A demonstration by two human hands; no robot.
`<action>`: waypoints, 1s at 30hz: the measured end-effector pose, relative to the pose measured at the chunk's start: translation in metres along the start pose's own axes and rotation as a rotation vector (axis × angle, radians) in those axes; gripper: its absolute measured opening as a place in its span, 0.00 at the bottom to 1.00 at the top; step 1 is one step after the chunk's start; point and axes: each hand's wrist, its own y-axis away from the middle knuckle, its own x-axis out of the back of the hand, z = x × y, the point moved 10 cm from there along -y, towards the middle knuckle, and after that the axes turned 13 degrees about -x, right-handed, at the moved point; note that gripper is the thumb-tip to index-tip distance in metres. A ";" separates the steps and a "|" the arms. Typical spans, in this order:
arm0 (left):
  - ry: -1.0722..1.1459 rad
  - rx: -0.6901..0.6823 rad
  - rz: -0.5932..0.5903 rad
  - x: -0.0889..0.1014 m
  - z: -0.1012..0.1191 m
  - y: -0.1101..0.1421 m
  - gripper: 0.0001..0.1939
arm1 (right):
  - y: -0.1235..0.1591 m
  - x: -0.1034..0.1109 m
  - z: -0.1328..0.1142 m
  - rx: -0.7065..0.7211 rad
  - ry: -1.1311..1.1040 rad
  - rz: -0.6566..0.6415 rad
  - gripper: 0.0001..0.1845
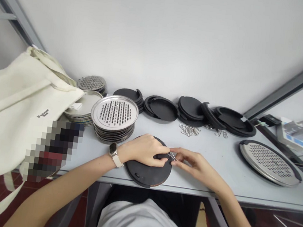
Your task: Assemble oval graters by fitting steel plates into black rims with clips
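A black round disc lies at the table's front edge. My left hand, with a watch at the wrist, rests on it from the left, thumb and forefinger closed at its right rim. My right hand pinches a small bent metal wire clip against that same rim. The fingertips of both hands nearly meet there, and they hide how the clip sits in the disc. More such wire clips lie in a loose heap behind my right hand.
Stacked metal grater discs stand left, beside plain metal plates. Black round covers line the wall. One grater disc in a black holder lies right. A cream bag hangs over the left end.
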 end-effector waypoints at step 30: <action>0.007 -0.004 -0.004 0.000 0.001 0.000 0.10 | 0.000 -0.003 0.006 -0.020 -0.090 -0.077 0.21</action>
